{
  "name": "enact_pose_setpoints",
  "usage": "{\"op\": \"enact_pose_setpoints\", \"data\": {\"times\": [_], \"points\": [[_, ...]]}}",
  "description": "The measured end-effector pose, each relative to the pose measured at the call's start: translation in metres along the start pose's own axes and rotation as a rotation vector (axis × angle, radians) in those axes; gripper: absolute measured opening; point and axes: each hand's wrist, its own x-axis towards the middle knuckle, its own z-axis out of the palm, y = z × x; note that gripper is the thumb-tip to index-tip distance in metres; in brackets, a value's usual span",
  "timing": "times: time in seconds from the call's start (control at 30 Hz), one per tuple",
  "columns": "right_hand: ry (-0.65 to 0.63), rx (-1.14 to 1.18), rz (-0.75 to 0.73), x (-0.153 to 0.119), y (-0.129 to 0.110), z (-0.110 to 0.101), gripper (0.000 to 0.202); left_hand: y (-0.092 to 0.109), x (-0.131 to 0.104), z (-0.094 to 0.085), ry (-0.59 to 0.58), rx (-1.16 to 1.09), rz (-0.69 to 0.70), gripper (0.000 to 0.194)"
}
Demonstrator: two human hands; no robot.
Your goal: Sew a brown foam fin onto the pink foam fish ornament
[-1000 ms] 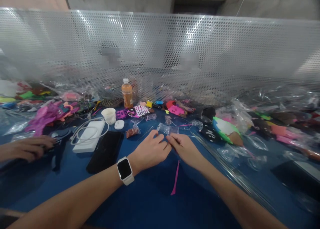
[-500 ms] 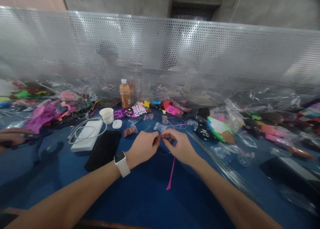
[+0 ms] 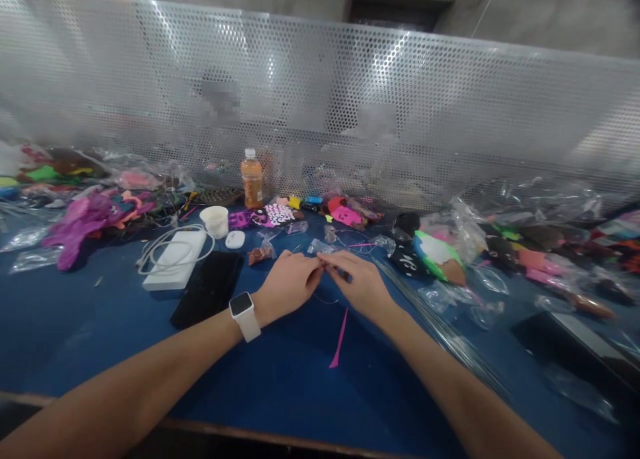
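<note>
My left hand and my right hand meet at their fingertips above the blue table, both closed in a pinch. What sits between the fingertips is too small and too covered to name. A fine, pale wire or thread curves just below the hands. A narrow pink strip, wider at its lower end, hangs or lies under my right hand; I cannot tell whether it is joined to what I pinch. Just beyond my fingertips lies a small piece of clear plastic.
A bundle of thin wires lies right of my right hand. To the left are a black phone-like slab, a white box with a coiled cable, and a cup. Behind stands an orange drink bottle before a perforated metal screen.
Another person's hand at the far left has gone out of view, and the purple piece there now lies on the table. My hands stay together, with fingers slightly shifted.
</note>
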Motion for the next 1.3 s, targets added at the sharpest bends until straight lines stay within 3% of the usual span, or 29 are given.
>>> {"op": "enact_pose_setpoints", "data": {"times": [0.47, 0.67, 0.8, 0.97, 1.3], "points": [[0.054, -0.022, -0.062, 0.001, -0.006, 0.0, 0.029, -0.002, -0.001, -0.002, 0.143, 0.145, 0.156, 0.027], [0.172, 0.086, 0.15, -0.003, -0.01, 0.005, 0.016, -0.002, -0.002, -0.003, 0.149, 0.097, 0.147, 0.025], [0.275, 0.082, 0.141, -0.006, -0.011, 0.009, 0.016, -0.002, -0.001, -0.003, 0.148, 0.086, 0.131, 0.026], [0.214, 0.071, 0.141, -0.003, -0.015, 0.004, 0.017, -0.005, -0.001, -0.003, 0.133, 0.106, 0.149, 0.028], [0.126, 0.379, 0.323, 0.002, -0.015, 0.002, 0.016, -0.004, -0.003, -0.009, 0.113, 0.282, 0.22, 0.031]]}}
